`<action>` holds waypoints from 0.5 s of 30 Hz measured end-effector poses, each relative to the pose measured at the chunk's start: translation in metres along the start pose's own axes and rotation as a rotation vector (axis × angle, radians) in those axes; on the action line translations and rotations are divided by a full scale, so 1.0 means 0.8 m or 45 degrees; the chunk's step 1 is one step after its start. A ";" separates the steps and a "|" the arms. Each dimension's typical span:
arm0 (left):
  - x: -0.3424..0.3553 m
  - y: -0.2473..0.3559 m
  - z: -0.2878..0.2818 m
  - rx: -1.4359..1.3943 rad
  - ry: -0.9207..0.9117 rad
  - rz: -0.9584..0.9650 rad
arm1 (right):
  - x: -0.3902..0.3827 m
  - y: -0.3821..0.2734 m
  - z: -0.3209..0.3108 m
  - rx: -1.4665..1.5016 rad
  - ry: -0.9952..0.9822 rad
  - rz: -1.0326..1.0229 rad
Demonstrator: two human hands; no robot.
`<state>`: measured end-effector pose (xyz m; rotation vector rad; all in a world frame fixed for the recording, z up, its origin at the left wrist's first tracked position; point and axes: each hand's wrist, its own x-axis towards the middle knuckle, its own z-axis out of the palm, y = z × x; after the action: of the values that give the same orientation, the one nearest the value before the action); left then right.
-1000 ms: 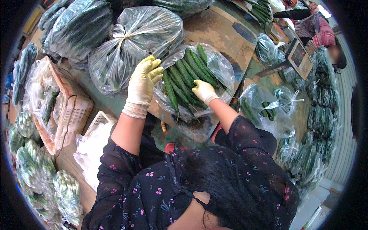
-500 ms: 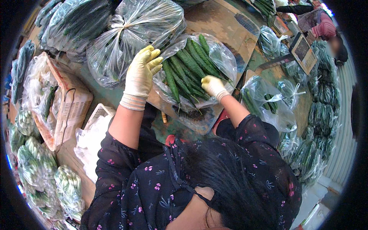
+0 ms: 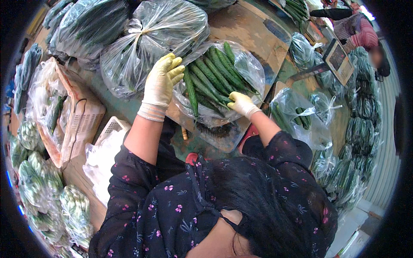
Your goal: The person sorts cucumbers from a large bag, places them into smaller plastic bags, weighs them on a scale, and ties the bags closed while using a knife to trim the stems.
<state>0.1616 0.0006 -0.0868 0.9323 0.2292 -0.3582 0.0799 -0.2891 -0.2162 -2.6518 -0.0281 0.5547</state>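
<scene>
My right hand in a cream-yellow knit glove (image 3: 243, 105), at the open clear plastic bag's (image 3: 253, 63) near-right rim, now pinches an end of the long dark-green cucumbers (image 3: 214, 76) inside; half a second ago, curled slightly higher. Near ends shifted: row looks still being handled. Left hand (image 3: 159, 85), left of bag: fingers loosely spread, unchanged.

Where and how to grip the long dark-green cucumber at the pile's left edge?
Probably mid-length on that long dark-green cucumber, from above and the left, gripping across its width: it's slender and nearly straight, its left flank looks free, and the other green cucumbers lie to its right.
</scene>
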 end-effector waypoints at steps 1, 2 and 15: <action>0.000 0.000 -0.001 -0.001 0.007 -0.004 | -0.003 0.007 -0.009 0.142 0.017 -0.004; 0.002 -0.001 -0.002 0.000 0.007 -0.009 | -0.008 0.014 -0.017 0.331 0.038 0.021; 0.006 -0.002 0.000 -0.036 0.042 -0.004 | -0.031 0.091 -0.011 1.507 -0.069 0.195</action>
<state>0.1653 -0.0013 -0.0899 0.9104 0.2654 -0.3421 0.0556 -0.3619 -0.2295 -1.4879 0.3713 0.4708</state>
